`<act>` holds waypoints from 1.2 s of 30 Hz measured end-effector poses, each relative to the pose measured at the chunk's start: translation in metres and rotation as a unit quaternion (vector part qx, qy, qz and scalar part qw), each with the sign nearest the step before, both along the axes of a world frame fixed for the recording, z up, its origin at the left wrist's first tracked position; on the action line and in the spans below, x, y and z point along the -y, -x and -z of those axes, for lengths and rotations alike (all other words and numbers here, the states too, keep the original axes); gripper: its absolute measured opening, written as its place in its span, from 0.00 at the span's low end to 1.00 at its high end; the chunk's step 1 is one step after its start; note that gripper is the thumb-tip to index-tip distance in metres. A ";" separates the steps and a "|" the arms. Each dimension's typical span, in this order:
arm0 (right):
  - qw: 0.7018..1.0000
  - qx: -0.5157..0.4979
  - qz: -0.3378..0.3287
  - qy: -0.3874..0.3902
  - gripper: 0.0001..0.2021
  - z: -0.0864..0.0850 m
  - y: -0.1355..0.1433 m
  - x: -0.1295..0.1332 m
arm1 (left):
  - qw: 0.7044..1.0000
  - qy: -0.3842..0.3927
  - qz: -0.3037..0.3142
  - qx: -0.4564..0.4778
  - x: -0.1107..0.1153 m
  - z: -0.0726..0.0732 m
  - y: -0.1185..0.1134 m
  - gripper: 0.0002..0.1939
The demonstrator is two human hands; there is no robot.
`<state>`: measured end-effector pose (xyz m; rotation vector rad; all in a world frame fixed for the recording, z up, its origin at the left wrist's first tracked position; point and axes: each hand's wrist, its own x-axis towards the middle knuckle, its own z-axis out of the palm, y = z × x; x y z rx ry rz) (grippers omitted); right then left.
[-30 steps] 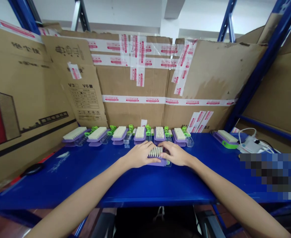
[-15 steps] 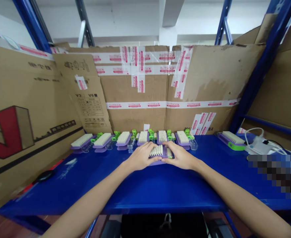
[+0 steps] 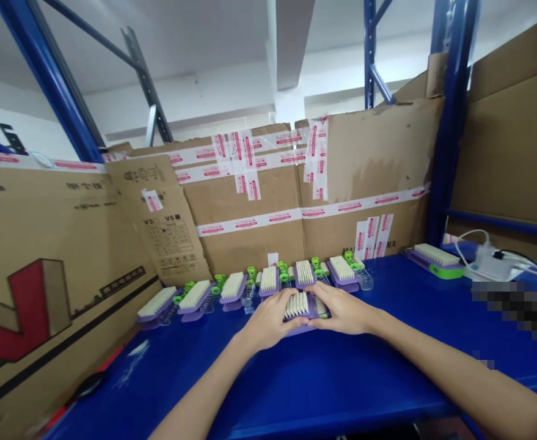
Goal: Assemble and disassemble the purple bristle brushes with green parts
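Note:
Between my two hands is a purple scrub brush [image 3: 297,304] with cream bristles facing up. My left hand [image 3: 270,319] has its fingers curled around the brush's left end, thumb along the near edge. On the other end, my right hand [image 3: 341,309] grips in the same way, beside a small clear and green part. Just behind stands a row of several similar brushes, among them one by my left fingers [image 3: 269,279] and one behind my right hand [image 3: 343,267]. Green clips [image 3: 252,274] and clear plastic pieces [image 3: 248,294] sit between them. My hands partly hide the held brush.
The blue tabletop [image 3: 259,385] is backed by a taped cardboard wall [image 3: 360,165], with a large carton [image 3: 30,244] on the left. Another brush with a green end [image 3: 437,260] lies at the back right, near a white power strip with cables [image 3: 488,260]. Blue uprights stand behind.
The camera has tilted and turned, so the whole scene sits lower and slanted. Both hands keep hold of the same brush, with little visible change in their grip.

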<state>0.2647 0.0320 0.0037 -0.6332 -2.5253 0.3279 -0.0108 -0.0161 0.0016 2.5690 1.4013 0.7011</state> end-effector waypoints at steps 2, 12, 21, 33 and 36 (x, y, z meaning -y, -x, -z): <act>1.000 -0.003 -0.006 0.001 0.33 0.001 0.000 -0.001 | 1.000 0.007 -0.009 -0.007 0.002 -0.003 -0.001 0.36; 1.000 0.000 -0.015 -0.001 0.33 0.007 0.000 -0.005 | 0.999 0.031 -0.016 -0.036 0.005 -0.010 -0.002 0.38; 0.999 -0.038 -0.011 -0.025 0.37 0.005 -0.002 -0.007 | 0.999 0.034 -0.005 -0.007 0.003 -0.011 0.001 0.53; 0.989 -0.108 -0.006 -0.099 0.35 0.005 0.001 0.000 | 0.999 0.007 0.017 0.031 0.003 -0.007 -0.004 0.48; 0.987 -0.105 -0.019 -0.120 0.34 0.007 0.001 0.001 | 1.000 -0.007 0.004 0.023 0.001 -0.004 -0.004 0.49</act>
